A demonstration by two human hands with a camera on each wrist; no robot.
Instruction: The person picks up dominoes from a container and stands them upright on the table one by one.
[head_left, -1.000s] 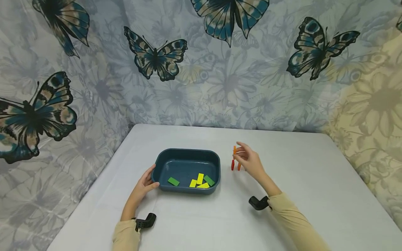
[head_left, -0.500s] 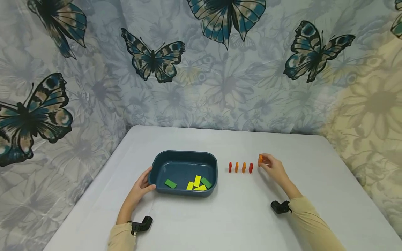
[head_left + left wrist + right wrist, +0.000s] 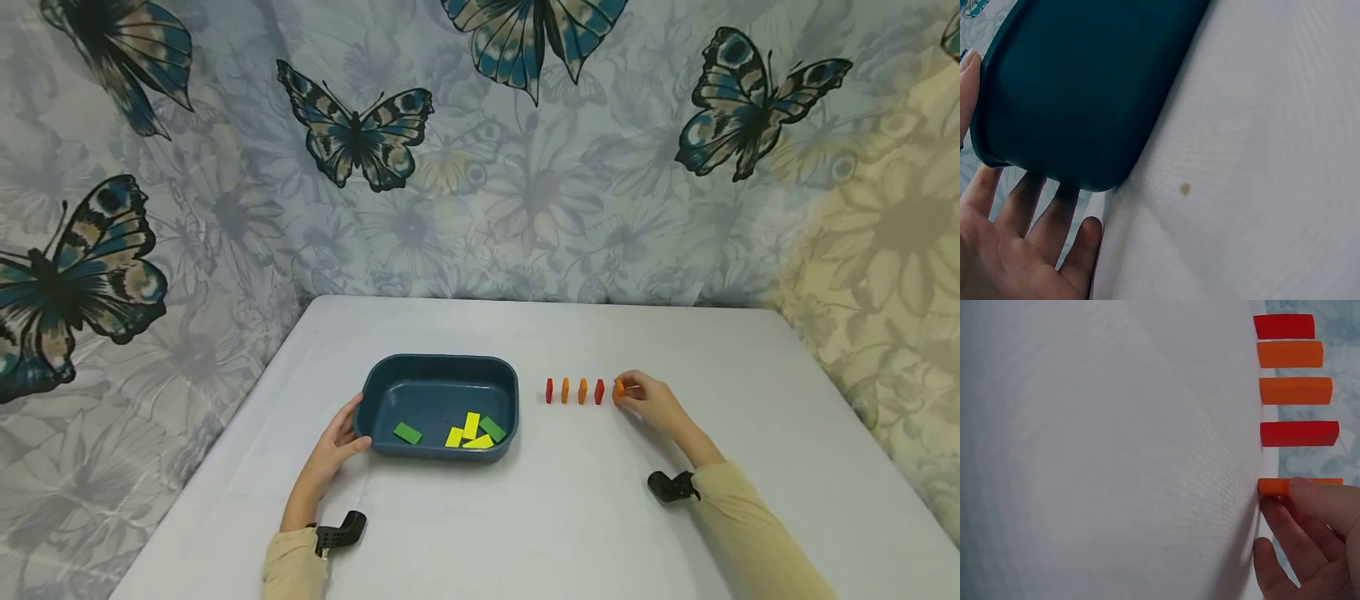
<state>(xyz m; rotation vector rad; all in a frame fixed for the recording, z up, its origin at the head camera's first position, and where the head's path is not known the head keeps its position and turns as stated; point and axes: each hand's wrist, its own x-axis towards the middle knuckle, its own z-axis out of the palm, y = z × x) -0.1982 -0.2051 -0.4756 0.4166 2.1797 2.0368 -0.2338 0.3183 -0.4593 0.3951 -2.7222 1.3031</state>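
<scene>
My right hand (image 3: pixel 654 406) pinches an orange domino (image 3: pixel 1272 486) between thumb and fingers, upright with its lower end at the tabletop. To its left stands a row of upright dominoes: a red one (image 3: pixel 599 392), two orange, then another red one (image 3: pixel 549 391). My left hand (image 3: pixel 334 448) rests at the left front corner of a dark teal tub (image 3: pixel 438 454). In the left wrist view, its straight fingers (image 3: pixel 1020 203) reach the tub's end wall, the thumb lying up by the rim. Inside the tub are yellow dominoes (image 3: pixel 471 426) and green dominoes (image 3: pixel 407 433), lying loose.
A white cloth covers the table (image 3: pixel 480 533). Behind it and to the sides hangs a butterfly-patterned cloth (image 3: pixel 540 217). Each wrist wears a black camera, such as the right one (image 3: pixel 671 486).
From over the left part of the row, my right hand has moved right, then lowered an orange domino to the table at the row's right end. My left hand stays at the tub.
</scene>
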